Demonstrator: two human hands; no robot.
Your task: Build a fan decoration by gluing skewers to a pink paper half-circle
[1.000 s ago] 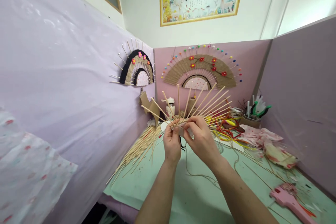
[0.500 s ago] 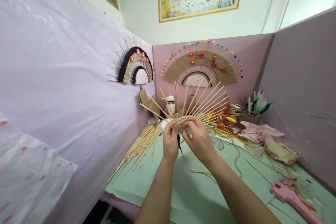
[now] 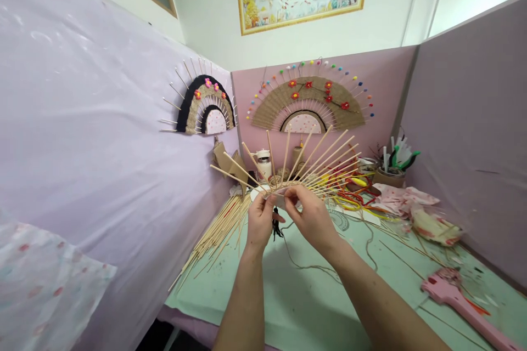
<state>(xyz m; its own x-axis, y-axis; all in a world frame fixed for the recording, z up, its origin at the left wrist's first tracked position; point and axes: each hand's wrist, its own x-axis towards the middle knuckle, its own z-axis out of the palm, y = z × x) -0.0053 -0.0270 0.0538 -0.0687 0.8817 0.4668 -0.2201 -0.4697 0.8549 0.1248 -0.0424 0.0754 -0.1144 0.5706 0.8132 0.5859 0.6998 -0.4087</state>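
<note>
A half-round fan frame (image 3: 280, 197) with pale wooden sticks (image 3: 300, 152) spreading upward is held above the green table. My left hand (image 3: 261, 219) pinches its lower left edge between thumb and fingers. On the right part of the same edge, my right hand (image 3: 307, 214) is closed, fingertips against the rim. Black strands (image 3: 277, 228) hang just beside my left hand. A thin grey-brown cord (image 3: 304, 266) trails from the frame down over the table. The fingers hide part of the frame's base.
Loose sticks (image 3: 214, 236) lie at the left. A pink glue gun (image 3: 457, 301) lies front right. Coloured pipe cleaners (image 3: 349, 197), a white bottle (image 3: 264, 165) and a pot of tools (image 3: 389, 177) stand or lie behind. Finished fans (image 3: 313, 88) hang on the partitions.
The camera view has shifted slightly, so the surroundings sit a little further left. Both hands still hold the frame; more of the black strands shows below it.
</note>
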